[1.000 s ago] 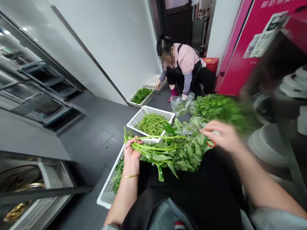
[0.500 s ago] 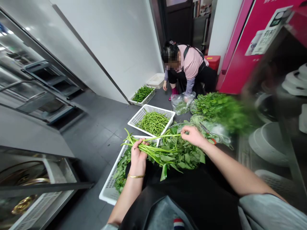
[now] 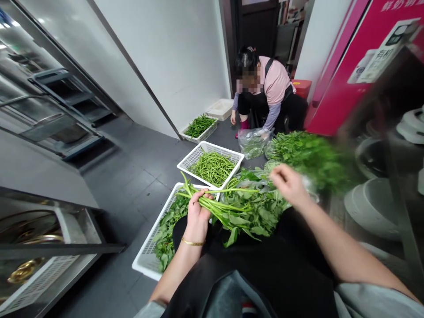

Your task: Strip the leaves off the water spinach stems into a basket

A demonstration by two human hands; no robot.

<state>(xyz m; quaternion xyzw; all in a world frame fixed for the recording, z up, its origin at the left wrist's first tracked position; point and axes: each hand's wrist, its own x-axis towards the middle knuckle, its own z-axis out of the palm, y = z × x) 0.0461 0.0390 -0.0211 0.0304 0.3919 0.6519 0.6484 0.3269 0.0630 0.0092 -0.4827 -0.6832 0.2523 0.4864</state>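
Green leafy stems [image 3: 232, 207] lie in a loose bunch across the rim of a white plastic basket [image 3: 149, 251] at lower centre, their pale stalks bare near the tips (leaves crowd lower down). The left hand [image 3: 198, 216] closes around the stalks; the right hand [image 3: 288, 184] hovers open above, fingers loosely curled.

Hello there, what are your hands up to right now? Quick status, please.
Left hand gripping a bunch of long-stemmed greens. Right hand open, just above the leaves. Basket of green beans just beyond.
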